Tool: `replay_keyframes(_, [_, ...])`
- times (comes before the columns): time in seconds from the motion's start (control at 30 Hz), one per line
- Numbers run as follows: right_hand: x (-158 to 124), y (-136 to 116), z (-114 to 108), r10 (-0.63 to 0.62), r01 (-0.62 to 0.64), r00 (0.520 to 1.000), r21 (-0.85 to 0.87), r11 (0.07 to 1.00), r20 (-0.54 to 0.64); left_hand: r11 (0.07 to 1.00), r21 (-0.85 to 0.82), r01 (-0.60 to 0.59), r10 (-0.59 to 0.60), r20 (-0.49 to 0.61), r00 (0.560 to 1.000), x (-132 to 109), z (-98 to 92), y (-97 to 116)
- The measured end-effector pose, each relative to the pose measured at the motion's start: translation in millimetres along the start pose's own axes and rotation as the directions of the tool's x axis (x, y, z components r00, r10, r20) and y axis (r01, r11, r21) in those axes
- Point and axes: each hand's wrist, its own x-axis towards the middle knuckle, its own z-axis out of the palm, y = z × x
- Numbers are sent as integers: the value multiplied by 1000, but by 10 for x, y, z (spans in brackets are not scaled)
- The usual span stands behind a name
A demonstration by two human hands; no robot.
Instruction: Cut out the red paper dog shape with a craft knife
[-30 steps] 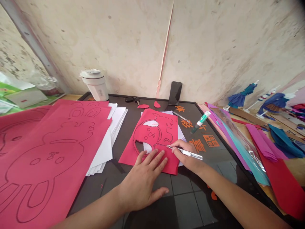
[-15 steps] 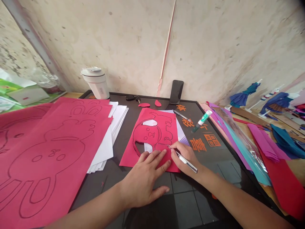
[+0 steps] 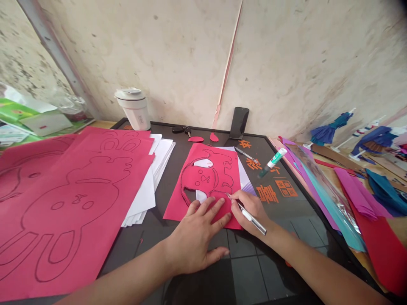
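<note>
A red paper sheet (image 3: 233, 169) with a black-outlined animal drawing lies on the dark table, with ear shapes and a curved strip around the head cut through. My left hand (image 3: 199, 237) lies flat and spread on the sheet's near edge, pressing it down. My right hand (image 3: 251, 209) is closed around a slim silver craft knife (image 3: 252, 219), its tip touching the paper by the drawn line near the legs. White sheets (image 3: 247, 180) show under the red one. Two small red cut-out pieces (image 3: 196, 139) lie beyond it.
Large red sheets with rabbit outlines (image 3: 76, 178) and white paper (image 3: 140, 203) are at left. Behind stand a white cup (image 3: 135, 112), keys (image 3: 186, 130) and a phone (image 3: 239, 123). A pen (image 3: 244, 154), glue stick (image 3: 273, 161) and coloured papers (image 3: 375, 250) are at right.
The camera view has turned slightly left, so everything sits a little further right. Both hands keep nearly the same place on the red sheet; the knife tip has barely shifted.
</note>
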Motion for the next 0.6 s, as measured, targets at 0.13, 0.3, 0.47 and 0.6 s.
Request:
replay_keyframes(0.13, [-10,4,2,-18,18,1000,-15,1000,-5,1000,-2,6,-6,-1,1000,6,-1,0])
replay_keyframes(0.3, [2,6,-12,18,-18,1000,7,1000,16,999,4,-48,48,-70,996,-18,-37,13])
replay_keyframes(0.47, [23,6,-56,29,-32,999,74,997,44,999,15,-40,43,-241,970,-1,-267,15])
replay_keyframes(0.6, [34,43,-87,104,-96,993,138,986,-50,992,119,-44,64,-163,985,167,-403,-159])
